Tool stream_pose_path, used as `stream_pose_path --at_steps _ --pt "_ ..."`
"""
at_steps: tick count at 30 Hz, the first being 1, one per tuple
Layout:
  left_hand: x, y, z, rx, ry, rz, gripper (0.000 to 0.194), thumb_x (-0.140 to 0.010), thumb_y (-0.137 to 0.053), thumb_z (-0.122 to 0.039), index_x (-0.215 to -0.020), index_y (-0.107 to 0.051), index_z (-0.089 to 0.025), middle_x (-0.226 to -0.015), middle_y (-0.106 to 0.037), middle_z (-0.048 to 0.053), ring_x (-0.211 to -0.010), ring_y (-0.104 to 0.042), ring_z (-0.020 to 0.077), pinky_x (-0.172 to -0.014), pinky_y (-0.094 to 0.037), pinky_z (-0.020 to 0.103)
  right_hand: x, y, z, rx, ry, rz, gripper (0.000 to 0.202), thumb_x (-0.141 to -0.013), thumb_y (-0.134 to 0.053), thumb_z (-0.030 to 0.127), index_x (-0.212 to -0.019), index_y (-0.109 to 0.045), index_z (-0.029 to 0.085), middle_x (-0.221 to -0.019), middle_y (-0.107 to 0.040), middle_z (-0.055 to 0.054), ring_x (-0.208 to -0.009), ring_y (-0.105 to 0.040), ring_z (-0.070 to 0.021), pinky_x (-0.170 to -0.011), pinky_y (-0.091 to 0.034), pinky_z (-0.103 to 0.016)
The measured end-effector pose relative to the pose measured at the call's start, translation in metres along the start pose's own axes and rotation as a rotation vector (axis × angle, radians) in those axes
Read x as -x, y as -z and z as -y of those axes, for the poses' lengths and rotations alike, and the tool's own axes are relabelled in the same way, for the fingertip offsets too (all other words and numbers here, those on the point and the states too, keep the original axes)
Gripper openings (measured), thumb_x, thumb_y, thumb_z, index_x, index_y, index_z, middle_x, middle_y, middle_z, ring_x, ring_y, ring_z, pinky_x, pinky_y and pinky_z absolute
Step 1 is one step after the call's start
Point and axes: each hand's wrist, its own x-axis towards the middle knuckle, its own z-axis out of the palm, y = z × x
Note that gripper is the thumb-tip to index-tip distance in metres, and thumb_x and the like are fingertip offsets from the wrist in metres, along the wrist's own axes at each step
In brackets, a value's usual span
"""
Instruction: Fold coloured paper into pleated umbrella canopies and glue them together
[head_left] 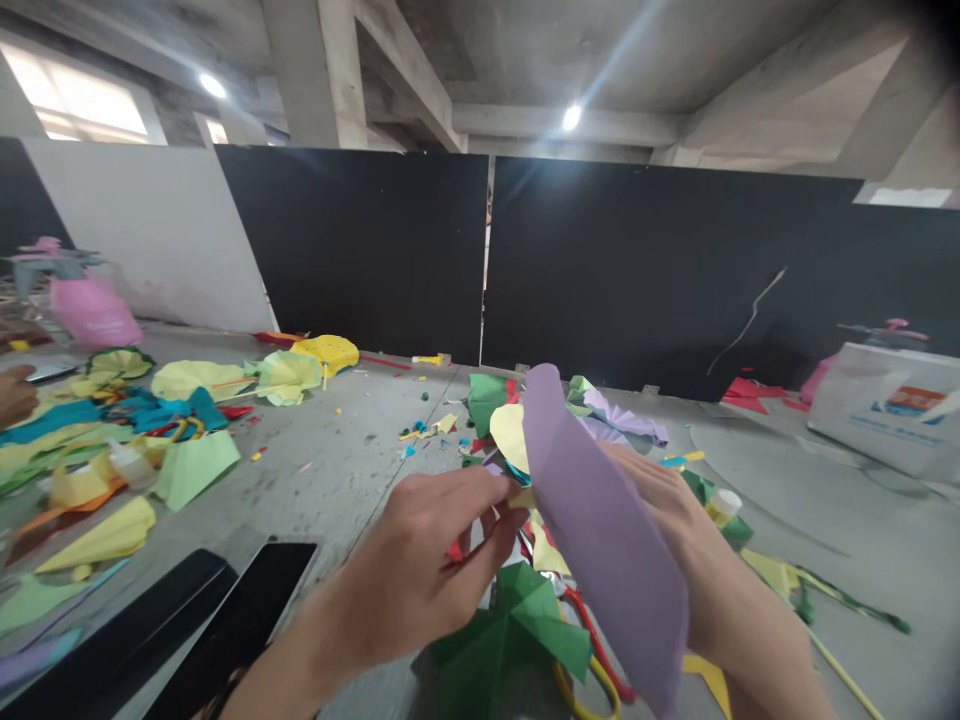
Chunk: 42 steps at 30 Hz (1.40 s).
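Observation:
In the head view, a long purple paper piece [600, 530] stands tilted between my hands. My right hand [660, 500] is behind it, its fingers mostly hidden by the paper. My left hand [450, 545] pinches a small pale yellow piece [521, 497] at the purple paper's left edge. A rounded pale yellow paper [510, 437] shows just above the left fingertips. Under the hands lie a folded dark green paper [510, 630] and scissors with red and yellow handles [589, 690].
At the lower left lie a black phone [240, 620] and a black case [135, 630]. Coloured papers [199, 465] and a pink spray bottle [94, 310] are farther left, near another person's hand [15, 397]. A glue stick [722, 507] and white box [885, 405] are right.

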Motion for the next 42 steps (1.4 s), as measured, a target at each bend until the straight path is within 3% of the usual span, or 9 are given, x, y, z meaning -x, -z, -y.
stream_pose_path --at_steps 5,12,16,24,28,34,42 --pt "0.000 -0.005 0.003 0.020 0.084 0.079 0.012 -0.095 -0.058 -0.011 -0.099 -0.068 -0.016 -0.072 -0.065 -0.002 -0.057 -0.058 0.0112 -0.057 -0.044 0.024 0.000 -0.002 -0.001 0.089 0.007 0.103 0.024 -0.092 -0.048 -0.001 -0.103 -0.054 0.019 -0.098 -0.062 -0.007 -0.083 -0.053 -0.0229 -0.075 -0.044 -0.038" --pt "0.002 -0.003 -0.001 0.001 0.026 0.045 0.012 -0.091 -0.060 -0.005 -0.087 -0.064 -0.016 -0.068 -0.059 -0.005 -0.056 -0.052 0.0091 -0.059 -0.041 0.024 0.003 -0.002 -0.006 0.049 0.019 0.051 0.020 -0.091 -0.047 0.002 -0.091 -0.050 0.022 -0.086 -0.057 -0.002 -0.074 -0.048 -0.0194 -0.070 -0.040 -0.034" --pt "0.002 -0.004 -0.002 -0.006 0.002 0.033 0.013 -0.090 -0.060 -0.004 -0.089 -0.064 -0.017 -0.069 -0.055 -0.005 -0.056 -0.051 0.0091 -0.057 -0.038 0.024 0.006 0.000 -0.006 0.034 0.010 0.049 0.021 -0.086 -0.048 0.002 -0.091 -0.049 0.022 -0.088 -0.058 -0.003 -0.077 -0.052 -0.0210 -0.074 -0.043 -0.036" --pt "-0.002 -0.004 -0.004 -0.016 -0.043 0.005 0.015 -0.091 -0.059 -0.005 -0.081 -0.062 -0.017 -0.066 -0.052 -0.005 -0.054 -0.045 0.0090 -0.052 -0.035 0.023 0.004 0.005 -0.002 0.067 0.053 0.009 0.017 -0.089 -0.050 0.007 -0.087 -0.055 0.023 -0.084 -0.061 -0.002 -0.072 -0.053 -0.0199 -0.066 -0.045 -0.034" --pt "-0.002 -0.004 -0.004 -0.030 -0.084 -0.003 0.018 -0.090 -0.058 -0.004 -0.078 -0.060 -0.017 -0.065 -0.051 -0.004 -0.054 -0.043 0.0095 -0.049 -0.030 0.024 0.002 0.008 0.001 0.058 0.079 0.007 0.013 -0.092 -0.053 0.011 -0.091 -0.056 0.024 -0.088 -0.064 -0.003 -0.077 -0.059 -0.0210 -0.072 -0.050 -0.036" --pt "-0.001 -0.006 -0.003 -0.072 -0.150 -0.022 0.016 -0.090 -0.059 -0.002 -0.082 -0.061 -0.016 -0.070 -0.063 -0.001 -0.058 -0.052 0.0113 -0.053 -0.036 0.026 -0.002 0.014 0.011 0.117 0.095 -0.053 0.025 -0.088 -0.044 0.001 -0.089 -0.050 0.025 -0.080 -0.062 -0.002 -0.068 -0.057 -0.0198 -0.064 -0.048 -0.034" --pt "0.001 -0.008 -0.002 -0.132 -0.200 -0.098 0.016 -0.091 -0.059 -0.004 -0.096 -0.067 -0.017 -0.078 -0.076 0.003 -0.057 -0.063 0.0129 -0.053 -0.040 0.028 -0.009 0.017 0.021 0.103 0.100 -0.112 0.031 -0.093 -0.036 -0.001 -0.086 -0.047 0.027 -0.075 -0.062 0.000 -0.062 -0.059 -0.0183 -0.060 -0.048 -0.032"
